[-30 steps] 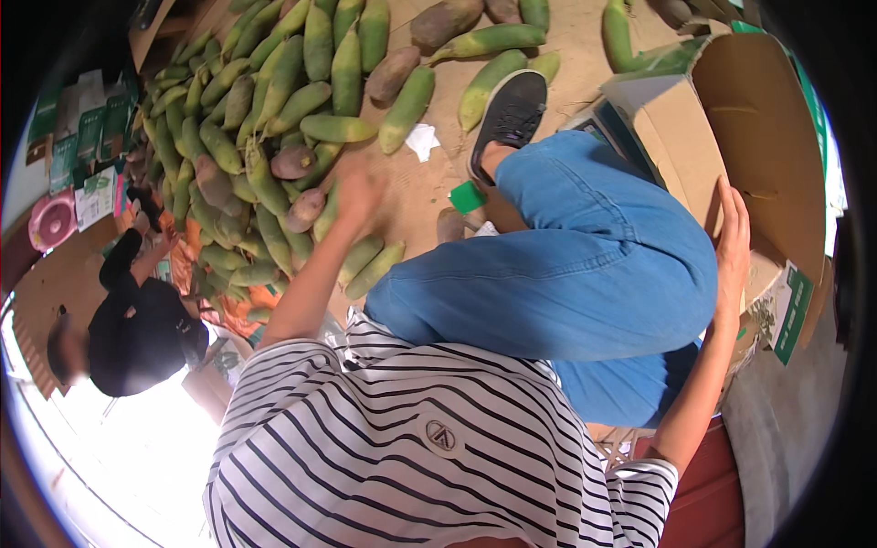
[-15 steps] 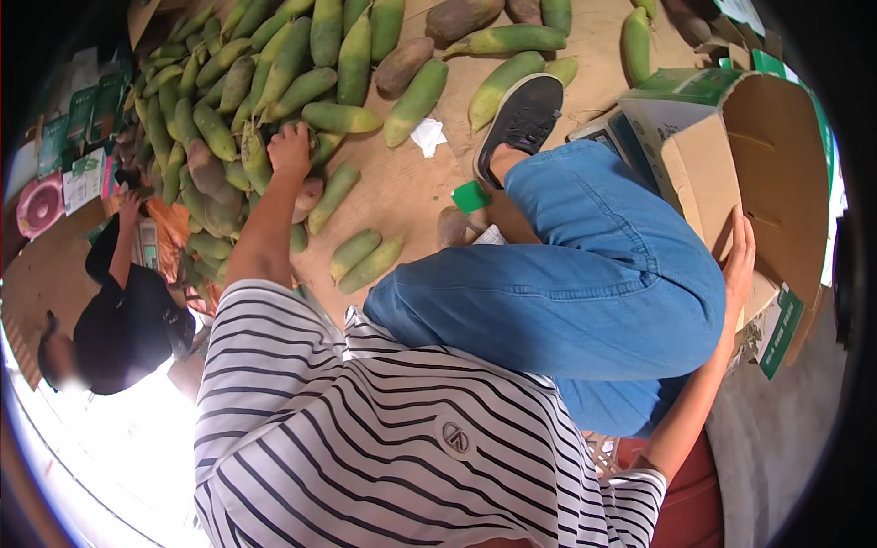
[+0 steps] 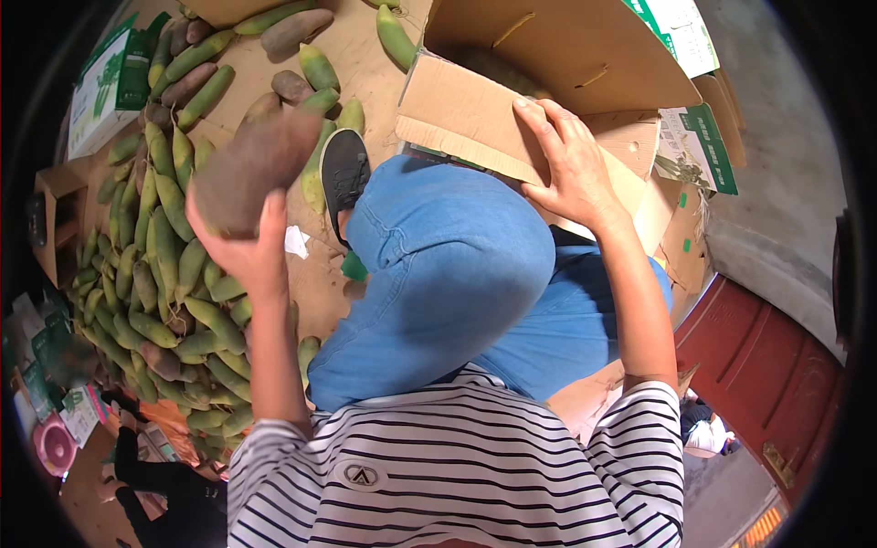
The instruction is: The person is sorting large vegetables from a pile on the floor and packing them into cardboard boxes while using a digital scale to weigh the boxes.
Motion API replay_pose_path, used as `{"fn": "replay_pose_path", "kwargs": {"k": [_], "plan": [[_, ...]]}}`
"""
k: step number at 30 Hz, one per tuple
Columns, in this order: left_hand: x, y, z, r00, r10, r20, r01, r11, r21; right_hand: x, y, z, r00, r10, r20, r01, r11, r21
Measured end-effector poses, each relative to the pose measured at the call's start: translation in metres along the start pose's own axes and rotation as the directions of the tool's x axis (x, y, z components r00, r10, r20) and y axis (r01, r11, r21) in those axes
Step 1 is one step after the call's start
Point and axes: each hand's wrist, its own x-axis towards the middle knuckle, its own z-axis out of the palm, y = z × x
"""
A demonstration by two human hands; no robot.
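My left hand is wrapped round a large, brownish, soil-coated radish, raised above the pile and blurred by motion. Below and left of it lies a big heap of long green radishes, a few of them brown with soil. My right hand rests on the flap of an open cardboard box, its fingers stretched out and somewhat apart. Inside that box, partly in shadow, dark radish-like shapes show; most of the inside is hidden by the flap.
My bent leg in blue trousers lies between both hands. A white and green carton stands at the far left. Another person in black is at the lower left. A red door is on the right.
My left hand has come up from the heap with the brown radish in it. My right hand has shifted along the box onto its flap. The whole view has turned toward the right.
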Motion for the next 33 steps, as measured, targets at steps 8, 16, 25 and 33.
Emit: {"fn": "replay_pose_path", "kwargs": {"k": [8, 16, 25, 33], "plan": [[0.036, 0.081, 0.128, 0.942, 0.249, 0.224, -0.254, 0.967, -0.007, 0.001, -0.001, 0.004, 1.0, -0.01, 0.012, 0.01, 1.0, 0.009], [-0.079, -0.127, -0.123, 0.948, -0.257, 0.189, 0.017, 0.632, 0.775, 0.001, 0.0, 0.002, 1.0, 0.031, 0.005, -0.031, 0.998, 0.052], [-0.158, -0.212, -0.374, 0.487, -0.796, -0.36, 0.738, 0.155, 0.657, 0.002, -0.001, 0.014, 1.0, 0.015, -0.01, -0.015, 0.999, -0.032], [-0.165, -0.251, -0.303, 0.559, -0.728, -0.397, 0.828, 0.517, 0.218, 0.007, 0.002, 0.009, 1.0, -0.024, -0.018, 0.025, 0.998, 0.063]]}}
